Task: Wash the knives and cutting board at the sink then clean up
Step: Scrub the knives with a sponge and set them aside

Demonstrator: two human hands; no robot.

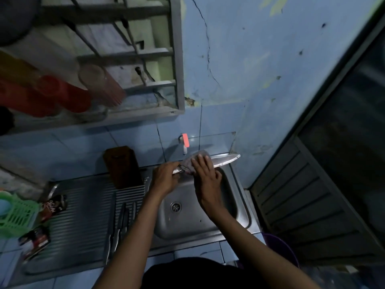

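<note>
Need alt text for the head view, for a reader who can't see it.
Over a steel sink, the left hand grips a large knife while the right hand rubs a cloth along its blade. More knives lie on the drainboard beside a wooden knife block.

My left hand (165, 177) hides the handle of the long steel knife (226, 159), and my right hand (205, 174) with the pale scrubbing cloth (192, 161) covers its middle. The dark wooden block (123, 166) is blurred. My left forearm cuts across the steel knives on the ribbed drainboard (116, 230). The green plastic basket (15, 213) runs off the left edge; print on the dark sachets (53, 206) is unreadable.
</note>
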